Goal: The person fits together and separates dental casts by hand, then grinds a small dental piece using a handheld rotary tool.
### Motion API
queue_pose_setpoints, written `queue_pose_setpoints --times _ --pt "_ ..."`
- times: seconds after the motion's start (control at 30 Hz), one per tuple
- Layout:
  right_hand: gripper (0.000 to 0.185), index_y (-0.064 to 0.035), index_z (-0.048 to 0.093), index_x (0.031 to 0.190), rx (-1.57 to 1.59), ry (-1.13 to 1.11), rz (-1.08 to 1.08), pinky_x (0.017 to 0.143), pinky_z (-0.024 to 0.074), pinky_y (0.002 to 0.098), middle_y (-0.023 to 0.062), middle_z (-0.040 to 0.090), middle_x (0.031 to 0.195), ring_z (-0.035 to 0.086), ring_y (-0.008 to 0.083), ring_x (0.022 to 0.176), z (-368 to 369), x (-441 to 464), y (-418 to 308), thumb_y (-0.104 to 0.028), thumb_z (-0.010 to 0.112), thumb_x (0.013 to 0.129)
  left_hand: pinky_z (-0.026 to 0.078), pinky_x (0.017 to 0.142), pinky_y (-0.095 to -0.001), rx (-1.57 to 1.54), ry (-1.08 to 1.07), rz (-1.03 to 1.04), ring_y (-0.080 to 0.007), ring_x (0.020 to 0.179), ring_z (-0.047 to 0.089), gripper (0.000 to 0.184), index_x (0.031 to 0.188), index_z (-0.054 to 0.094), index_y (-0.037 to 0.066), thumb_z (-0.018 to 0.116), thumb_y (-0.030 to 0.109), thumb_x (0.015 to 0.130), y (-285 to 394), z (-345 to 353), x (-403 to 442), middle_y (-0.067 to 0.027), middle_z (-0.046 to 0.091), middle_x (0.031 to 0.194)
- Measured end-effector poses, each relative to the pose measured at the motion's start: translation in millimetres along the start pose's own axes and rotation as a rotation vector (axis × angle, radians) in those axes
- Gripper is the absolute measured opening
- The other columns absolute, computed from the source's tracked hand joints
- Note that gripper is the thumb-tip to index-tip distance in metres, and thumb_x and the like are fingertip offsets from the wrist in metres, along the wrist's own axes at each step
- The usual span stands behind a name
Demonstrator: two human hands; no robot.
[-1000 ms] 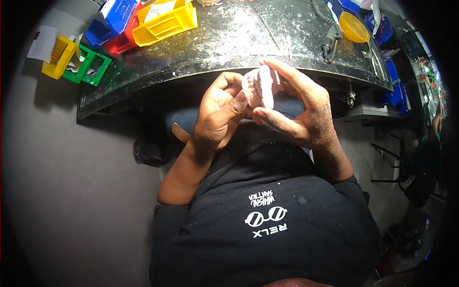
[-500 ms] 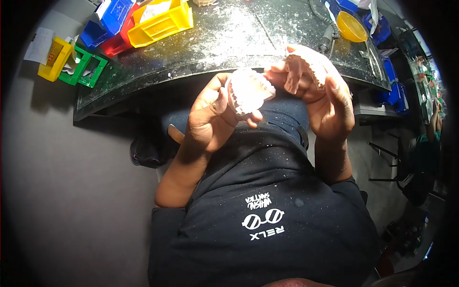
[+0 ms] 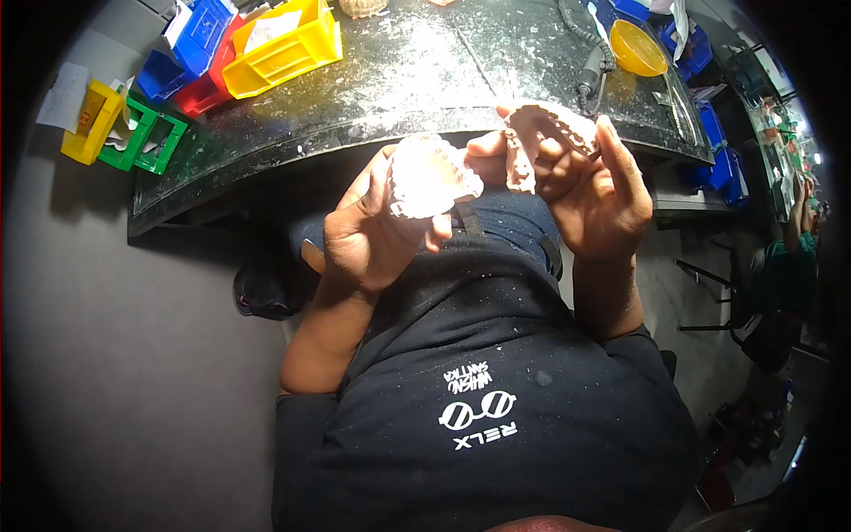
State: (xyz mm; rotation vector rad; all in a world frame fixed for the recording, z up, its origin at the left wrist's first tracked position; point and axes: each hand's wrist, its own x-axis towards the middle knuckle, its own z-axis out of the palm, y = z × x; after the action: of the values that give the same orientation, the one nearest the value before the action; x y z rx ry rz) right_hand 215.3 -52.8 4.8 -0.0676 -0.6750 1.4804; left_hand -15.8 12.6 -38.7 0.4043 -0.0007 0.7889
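Observation:
My left hand [image 3: 368, 230] is closed on a white plaster dental cast [image 3: 430, 177], which is glaringly lit, its toothed rim facing up. In my right hand [image 3: 598, 199] is a second, horseshoe-shaped dental cast [image 3: 521, 164], pinkish and in softer light, its row of teeth showing along the outer edge. The two casts are apart, side by side above my lap at the near edge of the bench. Fingers of my right hand show behind and through the arch of the second cast.
A dusty black bench [image 3: 399, 89] curves ahead. Yellow [image 3: 292, 58], red [image 3: 204, 93], blue [image 3: 199, 35] and green bins [image 3: 160, 146] stand at the left. A handpiece [image 3: 589, 75] and an orange bowl [image 3: 638, 49] lie at the right. A person in green [image 3: 789, 266] is at the far right.
The casts were held together a second ago and have come apart. My left hand has moved left with its cast; my right hand has moved right and turned palm up with the other.

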Motion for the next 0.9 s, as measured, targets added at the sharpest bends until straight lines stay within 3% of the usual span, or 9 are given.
queue_pose_setpoints --times 0.07,0.1,0.17,0.23,0.33,0.4,0.5,0.6,0.9 --pt "0.054 0.0076 0.048 0.139 -0.056 0.049 0.091 0.108 0.0431 0.0487 0.0276 0.060 0.132 0.060 0.0395 0.123 -3 -1 -3 -0.034 0.034 0.107 0.056 0.066 -0.0398 -0.012 0.014 0.001 -0.0373 0.085 0.068 0.063 0.140 0.036 -0.010 0.053 0.037 0.102 -1 2 0 -0.0346 0.057 0.125" --pt "0.054 0.0076 0.048 0.139 -0.063 0.050 0.089 0.108 0.0431 0.0487 0.0276 0.060 0.132 0.060 0.0395 0.123 1 0 -4 -0.034 0.034 0.107 0.056 0.066 -0.0399 0.002 0.021 0.012 -0.0370 0.084 0.068 0.063 0.140 0.036 -0.010 0.053 0.037 0.102 -1 3 0 -0.0346 0.057 0.125" --pt "0.052 0.0106 0.056 0.131 0.084 0.062 0.122 0.095 0.0518 0.0341 0.0250 0.069 0.118 0.067 0.0278 0.113 12 4 -3 -0.033 0.039 0.107 0.056 0.065 -0.0399 0.012 0.025 0.022 -0.0366 0.083 0.067 0.063 0.140 0.037 -0.011 0.053 0.037 0.102 0 4 1 -0.0347 0.057 0.124" --pt "0.055 0.0127 0.055 0.131 0.124 -0.028 0.130 0.093 0.0535 0.0320 0.0275 0.067 0.122 0.063 0.0303 0.120 5 5 -4 -0.034 0.039 0.107 0.055 0.064 -0.0399 -0.032 -0.027 0.005 -0.0358 0.081 0.067 0.064 0.140 0.037 -0.011 0.054 0.037 0.102 0 5 1 -0.0339 0.057 0.122" --pt "0.060 0.0138 0.049 0.137 0.160 -0.026 0.135 0.099 0.0506 0.0365 0.0310 0.062 0.129 0.058 0.0323 0.127 0 3 -4 -0.037 0.036 0.108 0.055 0.062 -0.0394 -0.059 0.031 0.037 -0.0349 0.078 0.066 0.064 0.140 0.037 -0.011 0.054 0.037 0.102 -2 6 -1 -0.0321 0.059 0.118" --pt "0.070 0.0113 0.042 0.144 -0.048 0.261 0.195 0.109 0.0421 0.0539 0.0360 0.060 0.129 0.062 0.0467 0.119 12 3 -4 -0.045 0.023 0.107 0.055 0.061 -0.0391 -0.046 0.039 0.032 -0.0349 0.078 0.066 0.064 0.140 0.037 -0.010 0.055 0.036 0.101 -1 9 -1 -0.0313 0.059 0.117" --pt "0.071 0.0104 0.041 0.145 0.112 0.144 0.212 0.111 0.0393 0.0579 0.0410 0.056 0.130 0.056 0.0531 0.124 13 5 -4 -0.046 0.020 0.107 0.055 0.059 -0.0389 -0.029 0.024 0.026 -0.0350 0.077 0.067 0.063 0.140 0.037 -0.010 0.056 0.035 0.101 1 6 -2 -0.0304 0.060 0.115" --pt "0.071 0.0095 0.041 0.146 0.392 0.097 0.213 0.112 0.0382 0.0592 0.0441 0.053 0.131 0.053 0.0562 0.125 17 6 -3 -0.047 0.020 0.107 0.054 0.059 -0.0390 -0.016 0.012 0.027 -0.0353 0.077 0.067 0.063 0.140 0.037 -0.010 0.057 0.035 0.100 2 1 -3 -0.0302 0.060 0.115" --pt "0.076 0.0117 0.041 0.144 0.170 0.092 0.224 0.114 0.0364 0.0575 0.0428 0.052 0.134 0.053 0.0523 0.129 11 5 -1 -0.051 0.017 0.107 0.055 0.059 -0.0409 -0.053 0.014 0.045 -0.0369 0.078 0.068 0.062 0.140 0.036 -0.009 0.056 0.035 0.101 0 3 -2 -0.0299 0.059 0.115"
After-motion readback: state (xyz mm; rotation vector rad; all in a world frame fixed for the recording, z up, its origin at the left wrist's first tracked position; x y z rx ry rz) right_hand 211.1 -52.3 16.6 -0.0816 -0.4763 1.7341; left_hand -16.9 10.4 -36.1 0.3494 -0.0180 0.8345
